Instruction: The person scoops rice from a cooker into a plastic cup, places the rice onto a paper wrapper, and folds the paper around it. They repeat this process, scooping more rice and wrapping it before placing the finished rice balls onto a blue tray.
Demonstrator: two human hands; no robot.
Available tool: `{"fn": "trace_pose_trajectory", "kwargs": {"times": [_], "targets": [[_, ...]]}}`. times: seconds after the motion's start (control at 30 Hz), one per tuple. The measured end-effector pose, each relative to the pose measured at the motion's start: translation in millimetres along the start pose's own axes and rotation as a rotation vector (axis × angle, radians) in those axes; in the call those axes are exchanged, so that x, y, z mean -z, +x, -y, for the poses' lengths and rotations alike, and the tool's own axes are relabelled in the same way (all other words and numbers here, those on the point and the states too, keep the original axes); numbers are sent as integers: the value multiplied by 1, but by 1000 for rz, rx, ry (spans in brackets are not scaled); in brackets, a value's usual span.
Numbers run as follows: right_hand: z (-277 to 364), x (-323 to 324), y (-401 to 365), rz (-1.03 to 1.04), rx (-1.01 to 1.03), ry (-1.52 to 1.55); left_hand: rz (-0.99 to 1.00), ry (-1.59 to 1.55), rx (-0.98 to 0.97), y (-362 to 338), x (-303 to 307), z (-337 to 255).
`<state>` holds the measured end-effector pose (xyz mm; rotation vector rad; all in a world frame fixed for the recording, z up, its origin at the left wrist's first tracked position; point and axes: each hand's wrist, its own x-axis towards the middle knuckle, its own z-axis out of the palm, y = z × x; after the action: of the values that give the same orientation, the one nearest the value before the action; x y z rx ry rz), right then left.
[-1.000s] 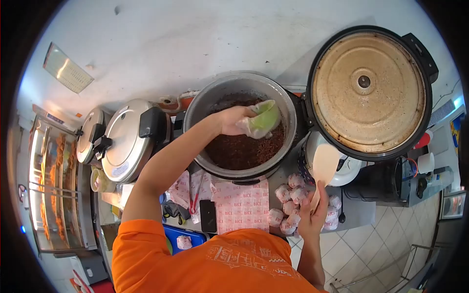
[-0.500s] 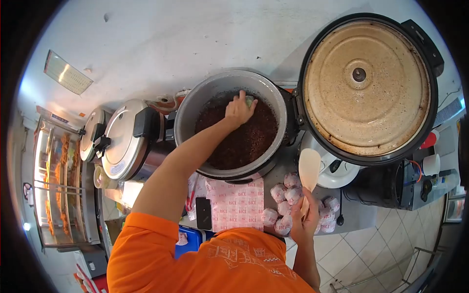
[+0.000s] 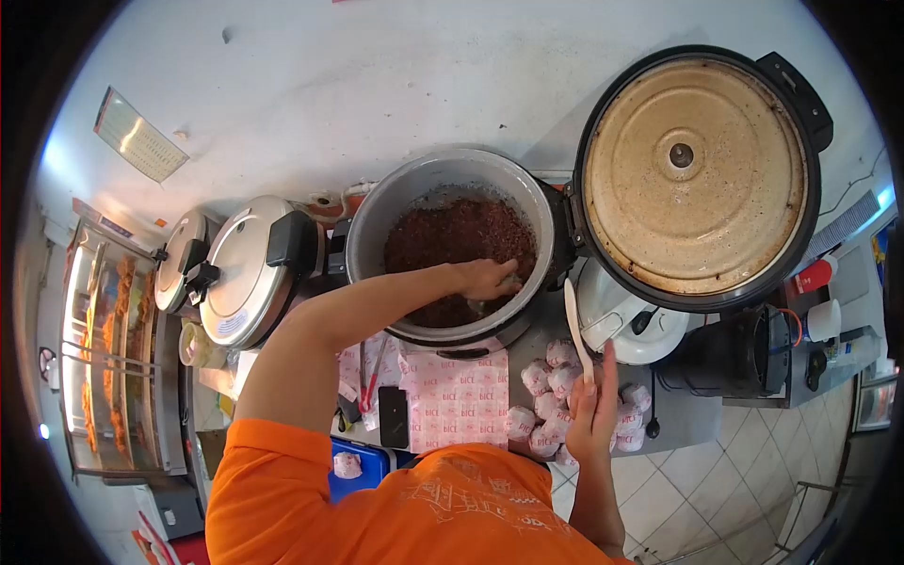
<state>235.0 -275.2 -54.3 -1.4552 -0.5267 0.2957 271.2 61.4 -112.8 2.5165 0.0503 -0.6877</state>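
Reaching into a cooker (image 3: 370, 237), left hand (image 3: 489, 278) with grip unclear, right hand (image 3: 593, 421) holding a pale paddle (image 3: 576, 325)

The shirt (image 3: 395, 523) was bright orange, and on its front I saw a print (image 3: 480, 499) of thin white lines, some making small box shapes. The finer marks I could not read. The left sleeve (image 3: 273, 471) was short and rather wide. The left forearm (image 3: 395, 294) and the right forearm (image 3: 596, 494) were bare.

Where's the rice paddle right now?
Head view, right of centre: the rice paddle is in the right hand, just right of the open rice cooker, with paper-wrapped bundles nearby.
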Motion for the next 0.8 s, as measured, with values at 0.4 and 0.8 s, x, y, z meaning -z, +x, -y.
{"fn": "trace_pose_trajectory", "kwargs": {"times": [0.4,0.8], "targets": [[25,-64,84,100,127,-372,-411,-1536,-65,-86,46,-5],[37,-148,92,382,317,-727,-1024,-1225,23,-105,35,3]]}}
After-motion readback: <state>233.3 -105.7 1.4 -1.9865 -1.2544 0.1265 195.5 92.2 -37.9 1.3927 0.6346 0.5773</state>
